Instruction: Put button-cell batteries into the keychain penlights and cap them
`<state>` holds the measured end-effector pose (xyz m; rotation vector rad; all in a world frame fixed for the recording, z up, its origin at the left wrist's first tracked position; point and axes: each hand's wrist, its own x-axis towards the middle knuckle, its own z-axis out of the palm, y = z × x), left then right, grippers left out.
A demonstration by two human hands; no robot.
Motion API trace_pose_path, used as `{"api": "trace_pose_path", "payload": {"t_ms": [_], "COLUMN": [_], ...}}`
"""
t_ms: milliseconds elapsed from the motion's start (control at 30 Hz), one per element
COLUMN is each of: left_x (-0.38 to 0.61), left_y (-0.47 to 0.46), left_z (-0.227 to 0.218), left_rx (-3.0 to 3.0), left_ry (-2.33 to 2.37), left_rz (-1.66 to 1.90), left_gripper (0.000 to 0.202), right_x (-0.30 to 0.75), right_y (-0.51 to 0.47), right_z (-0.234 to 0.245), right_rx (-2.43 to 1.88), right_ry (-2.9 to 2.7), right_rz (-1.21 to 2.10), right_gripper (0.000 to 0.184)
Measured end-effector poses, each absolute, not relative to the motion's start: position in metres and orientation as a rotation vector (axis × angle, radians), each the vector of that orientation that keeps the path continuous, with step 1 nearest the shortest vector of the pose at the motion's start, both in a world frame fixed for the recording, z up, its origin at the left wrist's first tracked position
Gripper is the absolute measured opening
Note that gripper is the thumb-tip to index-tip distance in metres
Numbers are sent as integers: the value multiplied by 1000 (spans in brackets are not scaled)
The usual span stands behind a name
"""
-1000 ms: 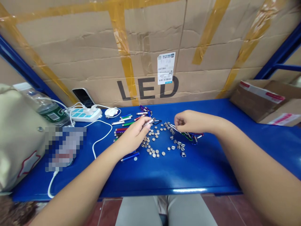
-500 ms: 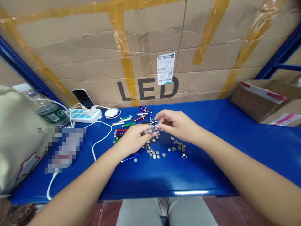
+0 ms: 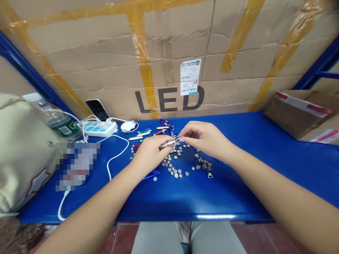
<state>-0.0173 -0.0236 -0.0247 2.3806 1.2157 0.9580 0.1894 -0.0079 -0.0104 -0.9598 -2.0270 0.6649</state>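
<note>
My left hand is closed around a small silver penlight-like tube, its end pointing right. My right hand pinches a small, thin, shiny piece against or just beside that end; its kind is too small to tell. Below the hands lie several button cells, loose on the blue table. Small metal clip-like parts form a pile under my right wrist. Coloured tubes lie behind my left hand, which partly hides them. A blue tube rests in front of it.
A large taped carton stands along the back. At left are a beige bag, a bottle, a power strip, a phone and white cables. An open cardboard box sits at right.
My right hand has drawn slightly away from the tube, and more of the tube's end shows. The whole view has shifted a little, with things appearing farther right.
</note>
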Motion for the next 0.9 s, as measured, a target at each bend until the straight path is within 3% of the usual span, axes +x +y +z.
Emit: {"api": "trace_pose_path", "payload": {"t_ms": [200, 333, 533, 733, 900], "left_x": [-14, -14, -19, -19, -16], "left_y": [-25, -24, -21, -21, -22], "left_z": [-24, -27, -20, -18, -20], "left_rx": [2212, 2195, 2314, 2216, 2186], "left_ry": [1315, 1340, 1284, 1298, 1390], "left_rz": [1059, 1034, 1001, 933, 939], "left_gripper": [19, 27, 18, 22, 31], "right_x": [184, 181, 182, 179, 177], "right_y": [-7, -8, -9, -8, -10], "right_z": [-18, -20, -18, -22, -25], "right_rx": [-957, -994, -1143, -1116, -1174], "right_ry": [-1924, -2030, -2334, -2458, -2478], "right_rz": [731, 739, 460, 557, 390], "right_gripper": [26, 26, 20, 23, 20]}}
